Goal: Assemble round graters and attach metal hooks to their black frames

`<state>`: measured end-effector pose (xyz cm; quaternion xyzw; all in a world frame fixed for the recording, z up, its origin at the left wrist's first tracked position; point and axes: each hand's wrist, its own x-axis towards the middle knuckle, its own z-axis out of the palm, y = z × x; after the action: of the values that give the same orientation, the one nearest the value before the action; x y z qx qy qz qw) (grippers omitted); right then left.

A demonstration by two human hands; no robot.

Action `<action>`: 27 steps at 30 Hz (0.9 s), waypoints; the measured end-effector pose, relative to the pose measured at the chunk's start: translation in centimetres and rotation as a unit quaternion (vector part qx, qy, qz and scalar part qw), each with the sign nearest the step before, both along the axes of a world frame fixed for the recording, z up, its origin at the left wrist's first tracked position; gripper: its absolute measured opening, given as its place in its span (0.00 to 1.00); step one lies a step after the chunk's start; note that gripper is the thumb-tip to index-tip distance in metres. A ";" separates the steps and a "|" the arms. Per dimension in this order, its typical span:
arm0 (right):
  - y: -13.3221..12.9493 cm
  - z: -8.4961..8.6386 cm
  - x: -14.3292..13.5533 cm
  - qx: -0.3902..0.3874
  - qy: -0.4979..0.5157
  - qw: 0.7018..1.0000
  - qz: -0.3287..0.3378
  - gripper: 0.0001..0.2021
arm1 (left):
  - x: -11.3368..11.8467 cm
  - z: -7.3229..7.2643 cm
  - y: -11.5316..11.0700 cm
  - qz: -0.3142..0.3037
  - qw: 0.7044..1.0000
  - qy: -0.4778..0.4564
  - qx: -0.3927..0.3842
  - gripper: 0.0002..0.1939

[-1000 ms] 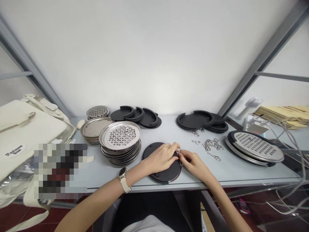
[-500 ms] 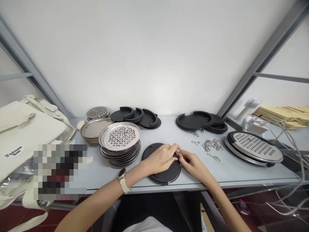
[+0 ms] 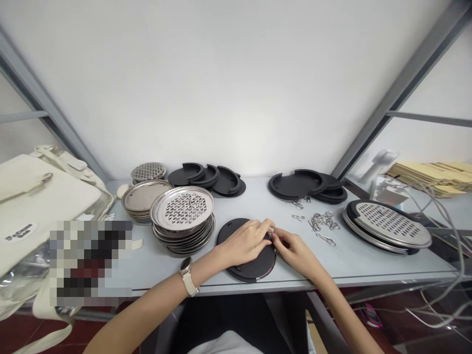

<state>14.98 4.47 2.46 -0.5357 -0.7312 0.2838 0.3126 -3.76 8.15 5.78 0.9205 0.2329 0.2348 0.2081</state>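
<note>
A black round plastic base [image 3: 231,231] lies on the table in front of me, partly covered by my left hand [image 3: 248,242]. The fingers of that hand are bent over its right side and grip it. At the base's right edge, my right hand [image 3: 292,248] pinches a small shiny metal clip [image 3: 270,235], mostly hidden between the fingertips of both hands. To the right lies a loose pile of wire clips [image 3: 324,221], with a single clip [image 3: 326,239] nearer me. Left of the base stands a stack of round metal grater plates [image 3: 186,211].
Farther back are plain metal discs [image 3: 145,195], another grater stack [image 3: 148,172] and black holders [image 3: 223,181], with more black holders [image 3: 297,184] at back right. Graters in black holders [image 3: 393,225] sit at right. A cream bag [image 3: 47,191] borders the left; cables [image 3: 452,236] hang at right.
Almost nothing differs. Both hands keep their place at the right side of the black base, with at most a tiny shift of the fingers; the camera view has moved very slightly.
</note>
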 end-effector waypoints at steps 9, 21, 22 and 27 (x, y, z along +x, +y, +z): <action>0.1 -0.2 0.1 -0.006 0.015 1.000 -0.004 0.17 | -0.1 0.1 0.0 0.005 1.000 -0.008 -0.002 0.13; 0.1 -0.3 0.0 -0.006 0.017 1.000 -0.010 0.16 | 0.0 -0.1 0.1 0.010 1.000 -0.007 -0.004 0.13; 0.2 -0.4 0.0 -0.007 0.018 1.000 -0.009 0.16 | 0.0 -0.1 0.1 0.011 1.000 -0.007 -0.005 0.13; 0.2 -0.4 0.0 -0.005 0.011 1.000 -0.009 0.15 | 0.0 -0.1 0.1 0.013 1.000 -0.010 -0.008 0.14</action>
<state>15.00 4.63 2.10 -0.5406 -0.7214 0.2903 0.3210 -3.72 8.29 5.65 0.9133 0.2445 0.2447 0.2150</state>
